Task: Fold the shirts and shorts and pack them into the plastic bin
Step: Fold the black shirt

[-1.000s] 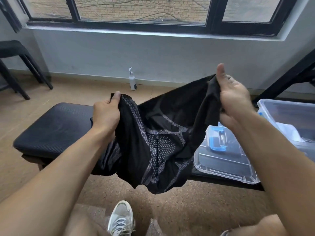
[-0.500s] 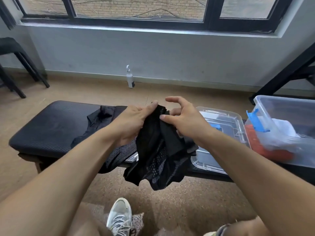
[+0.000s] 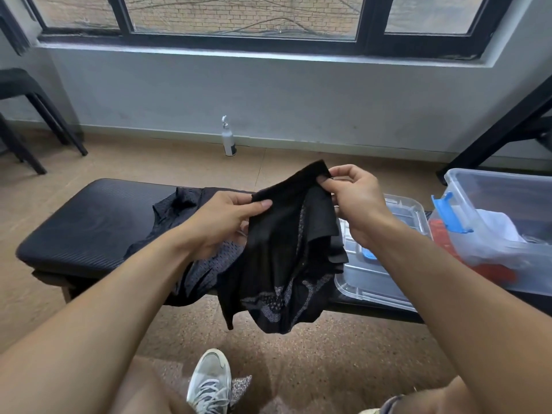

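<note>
shorts point(image 3: 280, 258) hang between both hands, left grip point(image 3: 227, 219) and right grip point(image 3: 352, 198) pinching their top edge.

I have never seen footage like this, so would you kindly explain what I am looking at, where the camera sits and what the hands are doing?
There is no machine here: a person wears a wide-angle camera on the head, looking forward and down at their own bare arms. The left hand and the right hand each pinch the top edge of black patterned shorts, which hang in the air in front of a black padded bench. On the bench lie another dark mesh garment, a clear lid with a blue latch, and, to the right, a clear plastic bin already holding white and red clothing. A bottle stands on the floor by the wall under the window.
</note>
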`<state>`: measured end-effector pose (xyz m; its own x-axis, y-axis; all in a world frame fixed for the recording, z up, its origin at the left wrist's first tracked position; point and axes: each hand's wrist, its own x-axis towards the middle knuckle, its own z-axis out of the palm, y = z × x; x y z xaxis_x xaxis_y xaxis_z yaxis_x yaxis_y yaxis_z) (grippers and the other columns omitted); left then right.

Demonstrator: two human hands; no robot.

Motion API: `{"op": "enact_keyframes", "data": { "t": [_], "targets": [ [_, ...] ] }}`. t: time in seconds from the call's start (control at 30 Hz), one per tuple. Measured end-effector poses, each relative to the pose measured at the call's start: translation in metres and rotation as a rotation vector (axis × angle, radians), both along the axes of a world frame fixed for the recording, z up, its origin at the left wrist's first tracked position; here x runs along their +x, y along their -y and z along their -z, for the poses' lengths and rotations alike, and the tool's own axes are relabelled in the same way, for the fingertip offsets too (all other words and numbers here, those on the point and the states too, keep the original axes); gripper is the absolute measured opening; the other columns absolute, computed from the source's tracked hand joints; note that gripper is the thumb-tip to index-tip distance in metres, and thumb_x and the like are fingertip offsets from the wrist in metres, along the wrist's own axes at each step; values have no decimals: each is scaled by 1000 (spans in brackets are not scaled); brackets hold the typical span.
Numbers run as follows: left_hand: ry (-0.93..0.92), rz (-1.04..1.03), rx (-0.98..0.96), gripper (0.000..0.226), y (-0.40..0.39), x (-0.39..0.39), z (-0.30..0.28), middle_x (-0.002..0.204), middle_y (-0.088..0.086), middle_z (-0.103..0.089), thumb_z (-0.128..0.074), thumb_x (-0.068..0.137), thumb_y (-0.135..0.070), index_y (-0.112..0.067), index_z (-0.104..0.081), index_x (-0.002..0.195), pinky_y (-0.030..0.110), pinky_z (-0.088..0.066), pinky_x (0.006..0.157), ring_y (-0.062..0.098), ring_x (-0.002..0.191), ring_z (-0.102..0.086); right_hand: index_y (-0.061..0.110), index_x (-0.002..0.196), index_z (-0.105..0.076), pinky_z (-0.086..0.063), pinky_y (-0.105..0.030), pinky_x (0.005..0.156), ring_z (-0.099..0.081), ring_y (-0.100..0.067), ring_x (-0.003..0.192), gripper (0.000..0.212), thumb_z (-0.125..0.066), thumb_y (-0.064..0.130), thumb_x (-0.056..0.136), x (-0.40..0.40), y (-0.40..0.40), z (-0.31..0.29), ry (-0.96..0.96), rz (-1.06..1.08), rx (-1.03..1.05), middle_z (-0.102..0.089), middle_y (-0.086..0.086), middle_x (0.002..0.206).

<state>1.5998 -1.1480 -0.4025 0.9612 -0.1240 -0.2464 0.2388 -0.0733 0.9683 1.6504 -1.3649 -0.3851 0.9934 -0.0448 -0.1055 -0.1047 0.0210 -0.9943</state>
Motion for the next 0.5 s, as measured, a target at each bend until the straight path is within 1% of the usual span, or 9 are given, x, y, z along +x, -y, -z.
{"op": "enact_keyframes", "data": {
  "t": [0.07, 0.13, 0.17, 0.23, 0.27, 0.3, 0.37, 0.43, 0.5],
  "targets": [
    [16, -11, 15, 28, -1, 1, 1, 113, 26, -71, -73, 86, -33, -12, -80, 102, 35, -58, 68, 34, 91, -59, 17, 91, -63, -47, -26, 48, -62, -14, 65, 12, -74, 12, 90, 0, 0, 0, 1, -11, -6, -69, -7, 95],
    [85, -31, 87, 25, -1, 0, 0, 109, 17, -76, -76, 86, -30, -11, -79, 102, 41, -60, 82, 28, 92, -71, 16, 91, -63, -45, -24, 45, -60, -9, 57, 12, -74, 11, 90, -2, -1, -1, -6, -44, -16, -68, -4, 87],
    [132, -64, 133, 26, 0, 0, -1, 105, 11, -77, -79, 84, -29, -11, -77, 104, 38, -59, 87, 22, 93, -74, 16, 90, -63, -43, -21, 43, -57, -6, 51, 13, -74, 10, 90, -3, -2, -2, -11, -72, -25, -66, -3, 82],
    [221, -111, 212, 32, 2, -1, -5, 101, 3, -78, -83, 80, -29, -14, -71, 105, 23, -57, 82, 13, 92, -75, 15, 88, -62, -41, -19, 40, -51, -5, 46, 14, -74, 8, 90, -7, -5, -1, -17, -134, -46, -62, -3, 79],
    [258, -97, 232, 32, 5, -2, -7, 101, 0, -77, -83, 81, -29, -16, -70, 107, 18, -56, 79, 11, 92, -74, 15, 87, -62, -41, -19, 40, -51, -6, 47, 15, -74, 8, 90, -9, -7, -1, -17, -160, -53, -62, -5, 80],
    [287, -70, 244, 30, 7, -3, -8, 101, -1, -77, -82, 82, -27, -18, -70, 108, 18, -57, 79, 12, 93, -74, 15, 87, -62, -42, -20, 41, -53, -7, 49, 15, -74, 8, 90, -11, -9, -1, -16, -182, -58, -63, -7, 83],
    [326, -39, 236, 23, 14, -3, -6, 96, 2, -77, -79, 86, -23, -19, -72, 107, 28, -60, 84, 17, 88, -75, 12, 91, -62, -43, -20, 42, -55, -8, 50, 13, -73, 6, 91, -16, -13, -2, -21, -218, -45, -64, -10, 86],
    [373, -70, 248, 12, 20, -2, -2, 88, 8, -77, -76, 89, -19, -16, -74, 100, 39, -61, 83, 21, 80, -74, 8, 98, -60, -41, -19, 38, -55, -6, 43, 13, -69, 1, 92, -22, -17, -5, -40, -241, 31, -62, -9, 82],
    [394, -103, 246, 3, 25, -2, 0, 90, 15, -76, -74, 91, -15, -14, -73, 93, 48, -61, 85, 28, 84, -75, 6, 103, -59, -42, -18, 37, -57, -7, 41, 15, -66, -2, 93, -26, -21, -8, -50, -261, 100, -63, -8, 78]
  ]
}}
